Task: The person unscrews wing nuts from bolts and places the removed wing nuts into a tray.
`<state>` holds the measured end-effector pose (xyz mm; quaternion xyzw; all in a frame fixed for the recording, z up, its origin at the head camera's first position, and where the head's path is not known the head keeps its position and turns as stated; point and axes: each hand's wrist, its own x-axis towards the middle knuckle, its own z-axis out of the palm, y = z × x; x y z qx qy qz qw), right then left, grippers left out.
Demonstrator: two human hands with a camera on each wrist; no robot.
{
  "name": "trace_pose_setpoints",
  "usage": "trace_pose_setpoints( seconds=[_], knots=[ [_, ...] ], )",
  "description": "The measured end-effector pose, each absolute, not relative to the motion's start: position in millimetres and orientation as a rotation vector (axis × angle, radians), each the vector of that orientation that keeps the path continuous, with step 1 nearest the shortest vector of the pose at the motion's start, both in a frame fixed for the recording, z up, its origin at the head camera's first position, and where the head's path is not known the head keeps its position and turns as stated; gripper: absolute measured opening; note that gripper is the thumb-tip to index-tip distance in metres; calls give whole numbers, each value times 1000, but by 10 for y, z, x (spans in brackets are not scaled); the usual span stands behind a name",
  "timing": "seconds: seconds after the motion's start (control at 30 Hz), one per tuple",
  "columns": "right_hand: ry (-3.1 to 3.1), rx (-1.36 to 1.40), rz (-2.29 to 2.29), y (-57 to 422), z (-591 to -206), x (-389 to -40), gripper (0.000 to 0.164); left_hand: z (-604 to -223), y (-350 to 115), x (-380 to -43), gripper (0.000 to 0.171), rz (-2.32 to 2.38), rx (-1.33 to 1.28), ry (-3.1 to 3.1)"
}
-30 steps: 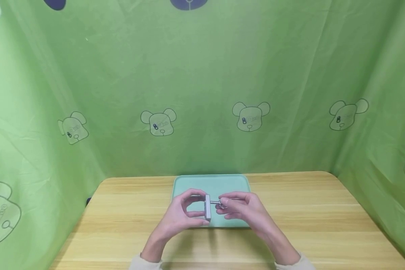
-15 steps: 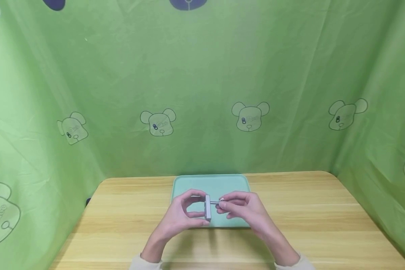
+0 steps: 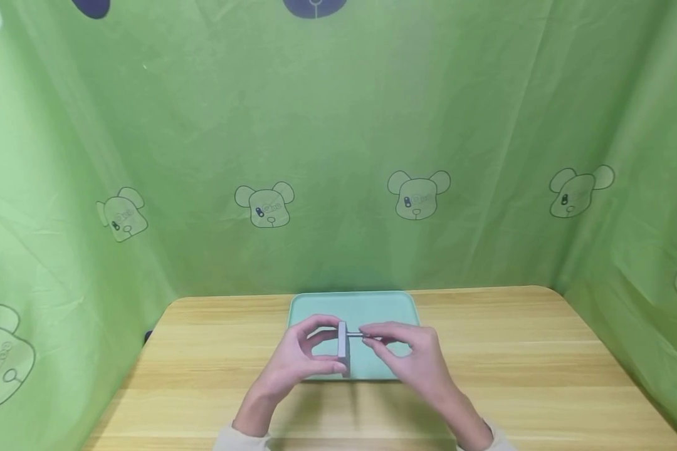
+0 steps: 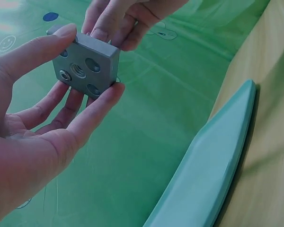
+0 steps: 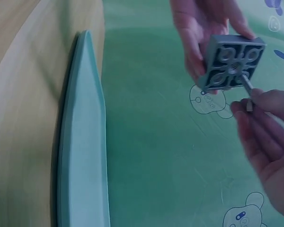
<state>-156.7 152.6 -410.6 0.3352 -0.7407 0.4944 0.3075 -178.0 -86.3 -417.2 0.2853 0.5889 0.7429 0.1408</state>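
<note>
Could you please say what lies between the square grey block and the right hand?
A thin silver threaded metal rod, visible in the right wrist view.

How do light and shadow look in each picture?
Head: brightest, soft shadows on the table in front of the tray; left wrist: dimmer, pale glare top left, the block fairly clear; right wrist: dim and bluish, dark shadow along the tray.

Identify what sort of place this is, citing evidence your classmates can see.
Probably a screened-off tabletop workstation: green patterned curtain on three sides, a wood-grain table and a mint-green tray.
</note>
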Motion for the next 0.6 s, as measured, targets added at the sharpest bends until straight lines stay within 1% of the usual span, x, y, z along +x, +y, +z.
trace_pose_setpoints(
  seconds=[0.07, 0.2, 0.23, 0.33, 0.6],
  knots=[
    [-1849, 994, 1199, 1534, -4121, -1609, 29, -4164, -869, -1780, 63, 2145, 826, 1693],
    [-1704, 1120, 1051, 1544, -4107, -1658, 10, -4156, -871, -1783, 64, 2147, 829, 1664],
    [-1680, 1137, 1022, 1542, -4098, -1663, 9, -4157, -870, -1784, 64, 2147, 828, 1659],
    [-1624, 1168, 935, 1531, -4068, -1670, 14, -4159, -871, -1785, 64, 2148, 832, 1653],
    [-1610, 1175, 911, 1519, -4064, -1672, 14, -4162, -873, -1787, 63, 2143, 839, 1661]
  ],
)
